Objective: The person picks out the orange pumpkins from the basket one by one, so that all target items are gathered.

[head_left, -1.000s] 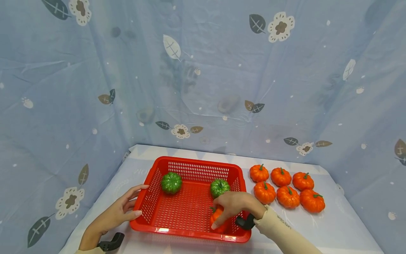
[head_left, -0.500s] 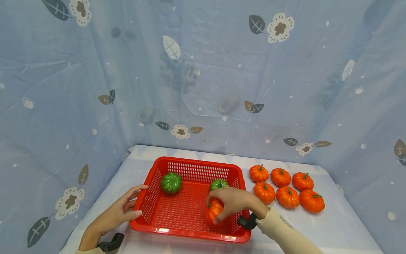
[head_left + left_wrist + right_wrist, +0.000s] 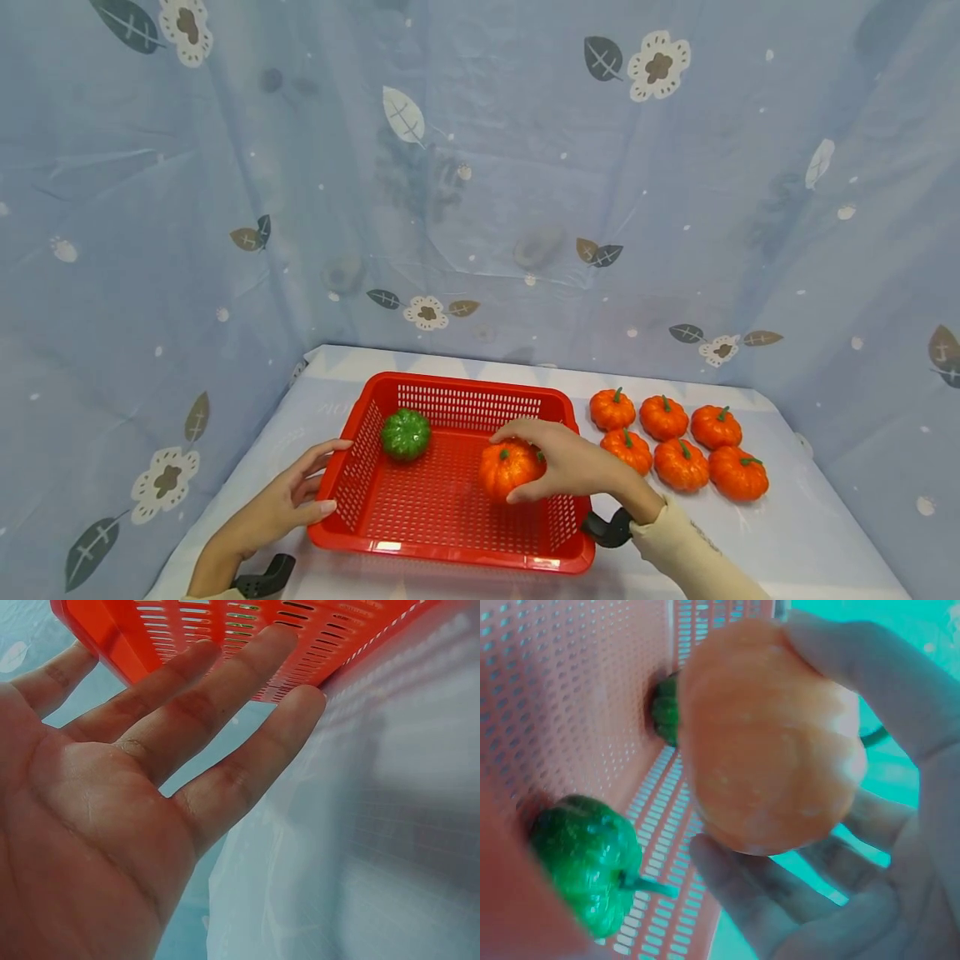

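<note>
My right hand [image 3: 558,458] grips a small orange pumpkin [image 3: 506,472] between thumb and fingers, lifted inside the right part of a red perforated basket [image 3: 450,554]. The right wrist view shows the orange pumpkin [image 3: 769,742] large, its thumb on one side and fingers on the other. A green pumpkin [image 3: 589,862] lies in the basket near it, almost wholly covered by my right hand in the head view. Another green pumpkin [image 3: 406,434] sits in the back left corner. My left hand [image 3: 273,504], fingers extended, touches the basket's left side.
Several orange pumpkins [image 3: 681,465] stand in two rows on the white table [image 3: 795,517] to the right of the basket. A blue patterned curtain [image 3: 480,183] closes off the back and both sides.
My right hand has raised the orange pumpkin from the basket's right front area, moving it up and slightly left. My left hand and the basket stay in place.
</note>
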Motion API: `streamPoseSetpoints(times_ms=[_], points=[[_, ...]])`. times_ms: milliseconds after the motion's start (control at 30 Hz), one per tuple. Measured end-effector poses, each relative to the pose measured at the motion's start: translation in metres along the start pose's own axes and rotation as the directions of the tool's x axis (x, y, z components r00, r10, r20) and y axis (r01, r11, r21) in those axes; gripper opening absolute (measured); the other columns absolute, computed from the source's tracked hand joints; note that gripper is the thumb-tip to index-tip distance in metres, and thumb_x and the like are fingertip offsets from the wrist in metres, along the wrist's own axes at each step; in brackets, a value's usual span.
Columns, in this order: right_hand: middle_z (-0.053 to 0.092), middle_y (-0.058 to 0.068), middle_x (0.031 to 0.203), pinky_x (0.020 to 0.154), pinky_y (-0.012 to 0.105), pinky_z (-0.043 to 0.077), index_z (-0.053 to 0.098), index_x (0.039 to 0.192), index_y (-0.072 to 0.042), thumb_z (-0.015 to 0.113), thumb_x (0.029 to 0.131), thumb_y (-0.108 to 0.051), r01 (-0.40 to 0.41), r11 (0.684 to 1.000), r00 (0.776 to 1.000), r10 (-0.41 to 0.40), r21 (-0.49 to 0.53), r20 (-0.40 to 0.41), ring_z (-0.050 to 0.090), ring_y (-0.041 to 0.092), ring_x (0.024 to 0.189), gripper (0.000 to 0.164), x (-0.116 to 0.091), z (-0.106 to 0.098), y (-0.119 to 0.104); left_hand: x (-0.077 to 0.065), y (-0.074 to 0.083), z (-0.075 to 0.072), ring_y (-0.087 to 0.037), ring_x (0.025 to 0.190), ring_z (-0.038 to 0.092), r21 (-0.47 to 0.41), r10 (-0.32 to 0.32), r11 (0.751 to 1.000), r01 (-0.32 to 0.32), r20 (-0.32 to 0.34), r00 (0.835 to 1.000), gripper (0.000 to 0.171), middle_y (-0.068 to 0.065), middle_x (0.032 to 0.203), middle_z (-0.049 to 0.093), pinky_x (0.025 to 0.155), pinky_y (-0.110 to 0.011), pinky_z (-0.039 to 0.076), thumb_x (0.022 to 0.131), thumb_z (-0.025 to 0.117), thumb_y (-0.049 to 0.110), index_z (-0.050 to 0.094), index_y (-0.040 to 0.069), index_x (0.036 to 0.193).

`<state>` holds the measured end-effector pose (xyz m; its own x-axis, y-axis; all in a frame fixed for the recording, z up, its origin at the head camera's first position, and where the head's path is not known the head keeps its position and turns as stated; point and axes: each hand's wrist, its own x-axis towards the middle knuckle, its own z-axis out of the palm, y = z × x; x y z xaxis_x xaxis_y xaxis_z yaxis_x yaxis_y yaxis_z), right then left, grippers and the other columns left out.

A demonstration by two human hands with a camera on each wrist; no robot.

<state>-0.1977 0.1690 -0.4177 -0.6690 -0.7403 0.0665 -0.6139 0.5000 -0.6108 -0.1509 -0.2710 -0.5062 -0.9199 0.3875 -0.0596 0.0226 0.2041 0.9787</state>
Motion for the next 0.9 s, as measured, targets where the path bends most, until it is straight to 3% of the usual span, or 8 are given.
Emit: streamPoseSetpoints(times_ms=[100, 300, 567, 900], points=[[0.058, -0.014, 0.135, 0.090, 0.031, 0.056, 0.060, 0.137, -0.023, 0.087, 0.081, -0.045, -0.024, 0.999, 0.997, 0.026, 0.026, -0.068, 0.057, 0.013, 0.116, 0.066, -0.003, -0.002, 0.001, 0.000, 0.000, 0.001, -0.049, 0.133, 0.049, -0.005, -0.006, 1.000, 0.005, -0.010, 1.000, 0.079, -0.027, 0.159, 0.026, 0.089, -0.043, 0.060, 0.095, 0.071, 0.016, 0.028, 0.023, 0.160], [0.057, -0.016, 0.133, 0.083, 0.029, 0.058, 0.058, 0.139, -0.031, 0.085, 0.081, -0.054, -0.082, 0.994, 0.984, 0.093, 0.075, -0.150, 0.059, 0.013, 0.110, 0.068, -0.009, -0.005, 0.003, 0.001, 0.000, 0.000, -0.049, 0.131, 0.050, -0.007, 0.008, 1.000, -0.008, -0.006, 1.000, 0.079, -0.027, 0.158, 0.026, 0.089, -0.043, 0.060, 0.095, 0.071, 0.015, 0.027, 0.022, 0.160], [0.055, -0.018, 0.136, 0.086, 0.033, 0.057, 0.056, 0.140, -0.037, 0.083, 0.081, -0.056, -0.066, 0.996, 0.971, 0.080, 0.068, -0.225, 0.060, 0.011, 0.109, 0.068, -0.016, -0.006, 0.007, 0.001, -0.001, 0.001, -0.049, 0.131, 0.050, 0.005, 0.003, 1.000, -0.003, -0.014, 1.000, 0.079, -0.027, 0.158, 0.027, 0.088, -0.043, 0.060, 0.095, 0.071, 0.016, 0.028, 0.023, 0.160], [0.056, -0.015, 0.138, 0.089, 0.040, 0.057, 0.054, 0.143, -0.037, 0.083, 0.082, -0.053, -0.090, 0.992, 0.955, 0.110, 0.087, -0.276, 0.061, 0.014, 0.110, 0.069, -0.030, -0.015, 0.007, -0.001, -0.001, 0.001, -0.051, 0.132, 0.048, 0.002, -0.001, 1.000, 0.001, -0.018, 1.000, 0.080, -0.026, 0.158, 0.027, 0.088, -0.043, 0.060, 0.094, 0.072, 0.016, 0.027, 0.023, 0.161]])
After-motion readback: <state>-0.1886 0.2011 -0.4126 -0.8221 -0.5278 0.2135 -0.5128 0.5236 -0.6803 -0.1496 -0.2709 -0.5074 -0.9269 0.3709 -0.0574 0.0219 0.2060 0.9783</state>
